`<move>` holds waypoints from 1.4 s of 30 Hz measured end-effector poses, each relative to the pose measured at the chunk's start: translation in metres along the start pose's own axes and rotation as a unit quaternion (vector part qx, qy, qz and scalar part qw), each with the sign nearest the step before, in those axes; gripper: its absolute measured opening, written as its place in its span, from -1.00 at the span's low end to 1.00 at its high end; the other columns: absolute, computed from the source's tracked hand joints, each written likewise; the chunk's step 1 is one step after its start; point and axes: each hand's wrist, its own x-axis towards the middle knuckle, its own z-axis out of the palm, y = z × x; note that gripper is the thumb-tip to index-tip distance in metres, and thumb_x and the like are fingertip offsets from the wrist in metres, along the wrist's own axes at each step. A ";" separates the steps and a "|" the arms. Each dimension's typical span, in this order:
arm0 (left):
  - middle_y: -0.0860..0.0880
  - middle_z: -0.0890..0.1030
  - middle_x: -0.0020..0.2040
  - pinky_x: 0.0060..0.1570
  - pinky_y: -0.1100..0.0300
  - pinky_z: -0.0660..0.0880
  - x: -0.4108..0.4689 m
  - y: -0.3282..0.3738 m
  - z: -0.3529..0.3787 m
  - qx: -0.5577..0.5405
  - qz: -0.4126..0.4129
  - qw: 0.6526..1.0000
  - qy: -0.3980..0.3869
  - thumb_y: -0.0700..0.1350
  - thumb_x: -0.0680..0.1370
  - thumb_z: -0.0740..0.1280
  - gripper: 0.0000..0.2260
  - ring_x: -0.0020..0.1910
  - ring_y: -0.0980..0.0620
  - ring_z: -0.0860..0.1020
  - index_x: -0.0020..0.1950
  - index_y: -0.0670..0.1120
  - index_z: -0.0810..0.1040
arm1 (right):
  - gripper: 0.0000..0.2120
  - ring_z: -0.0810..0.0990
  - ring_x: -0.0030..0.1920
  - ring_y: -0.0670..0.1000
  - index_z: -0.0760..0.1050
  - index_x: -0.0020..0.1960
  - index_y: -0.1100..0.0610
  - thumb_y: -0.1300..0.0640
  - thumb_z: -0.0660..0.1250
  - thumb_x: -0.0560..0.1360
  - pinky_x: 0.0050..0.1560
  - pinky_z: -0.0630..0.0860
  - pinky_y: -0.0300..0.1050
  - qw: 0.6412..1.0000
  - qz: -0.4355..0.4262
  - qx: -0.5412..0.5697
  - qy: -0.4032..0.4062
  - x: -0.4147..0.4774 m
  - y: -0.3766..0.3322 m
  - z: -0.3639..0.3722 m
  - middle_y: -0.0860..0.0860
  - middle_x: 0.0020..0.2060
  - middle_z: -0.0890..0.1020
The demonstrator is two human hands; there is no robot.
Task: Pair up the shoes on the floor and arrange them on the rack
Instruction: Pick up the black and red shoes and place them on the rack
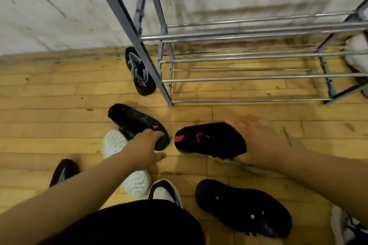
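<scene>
My right hand grips the heel end of a black shoe with red marks, held just above the wooden floor. My left hand pinches the end of a second black shoe with a red mark, which lies across a white shoe. The metal shoe rack stands straight ahead against the wall, and its visible bars hold no shoes.
A black shoe with grey print lies left of the rack's leg. A black clog, a black-and-white shoe, another dark shoe and a white shoe lie near me. White items sit beyond the rack.
</scene>
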 end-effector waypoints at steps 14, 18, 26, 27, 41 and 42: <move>-0.07 0.27 0.56 0.41 -0.13 0.40 -0.003 0.081 0.138 -0.022 0.247 0.956 -0.157 0.07 0.49 0.51 -0.15 0.48 -0.15 0.34 0.65 0.14 0.09 | -0.06 0.39 0.44 0.12 0.13 0.58 -0.07 -0.24 0.53 0.36 0.46 0.36 0.08 0.992 0.099 0.082 0.017 -0.007 0.011 0.067 -0.04 0.47 0.36; -0.07 0.26 0.55 0.44 -0.11 0.38 -0.002 0.083 0.134 -0.025 0.248 0.951 -0.182 0.03 0.44 0.57 -0.09 0.49 -0.14 0.32 0.65 0.17 0.09 | -0.02 0.39 0.44 0.10 0.12 0.59 -0.08 -0.25 0.55 0.33 0.47 0.36 0.05 0.991 0.104 0.084 0.020 -0.006 0.009 0.065 -0.05 0.47 0.37; 0.08 0.46 0.46 0.35 0.35 0.36 -0.014 0.068 0.130 -0.160 0.233 0.943 -0.175 0.16 0.49 0.51 -0.25 0.39 0.17 0.42 0.62 0.09 0.28 | 0.00 0.40 0.44 0.05 0.09 0.58 -0.18 -0.29 0.54 0.30 0.42 0.43 0.10 0.983 0.099 0.148 0.040 -0.008 0.010 0.053 -0.07 0.46 0.41; 0.09 0.53 0.40 0.29 0.41 0.38 -0.016 0.067 0.128 -0.206 0.203 0.940 -0.181 0.19 0.51 0.49 -0.35 0.33 0.21 0.47 0.55 0.08 0.40 | 0.00 0.40 0.44 0.03 0.09 0.58 -0.20 -0.25 0.57 0.31 0.41 0.43 0.06 0.981 0.099 0.160 0.044 -0.007 0.010 0.047 -0.09 0.45 0.41; -0.01 0.70 -0.18 0.02 0.05 0.56 -0.030 0.057 0.115 -0.356 -0.084 0.928 -0.073 0.27 0.67 0.16 -0.53 -0.12 0.04 0.65 -0.08 -0.05 0.67 | 0.04 0.43 0.39 -0.01 0.09 0.60 -0.21 -0.23 0.61 0.30 0.35 0.43 -0.09 0.975 0.112 0.186 0.040 0.001 0.014 0.025 -0.08 0.45 0.42; -0.01 0.70 -0.15 0.07 -0.01 0.58 -0.029 0.055 0.115 -0.354 -0.081 0.929 -0.065 0.26 0.67 0.16 -0.56 -0.10 0.03 0.65 -0.03 -0.01 0.67 | 0.03 0.44 0.38 -0.02 0.10 0.60 -0.22 -0.24 0.61 0.30 0.34 0.44 -0.09 0.975 0.112 0.187 0.043 0.000 0.013 0.025 -0.09 0.44 0.43</move>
